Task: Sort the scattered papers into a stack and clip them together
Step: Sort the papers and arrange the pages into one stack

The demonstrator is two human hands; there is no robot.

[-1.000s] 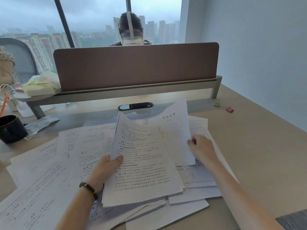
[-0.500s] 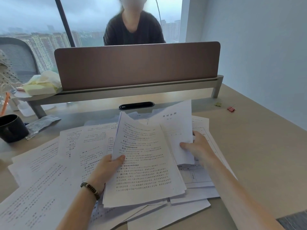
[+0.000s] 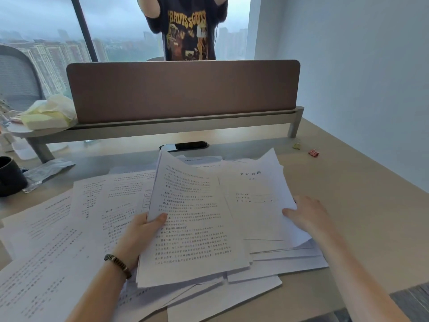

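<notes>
Head view shows me partway through gathering, as I judge it. Nearest to me, loose papers (image 3: 58, 263) lie spread over the near left part of the tabletop (image 3: 362, 228), and some poke out over its near edge. My left hand (image 3: 144, 233) holds a small bunch of sheets (image 3: 192, 228) by its left edge, thumb on top and fingers curled under. The bunch tilts up off the pile below it. My right hand (image 3: 308, 217) rests on the title page (image 3: 255, 196) at its right edge, thumb on the paper. I cannot tell if the other fingers curl under it.

To do this well, I think I should slide the title page onto the bunch, then tap the edges on the tabletop so they line up. I should pinch firmly, since thin sheets slip and fan out. Many papers on the left are not yet picked up, so there is a lot left to do.

Farther off, a red clip (image 3: 313, 152) and a yellow clip (image 3: 296, 145) lie near the far right side of the tabletop, well apart from the papers. I will have to reach for one. A black mug (image 3: 10, 176) stands at the left edge, with a crinkly wrapper (image 3: 48, 170) beside it. I must not bump the mug. A brown screen (image 3: 183, 91) stands along the far edge, and another person (image 3: 185, 29) stands behind it.
</notes>
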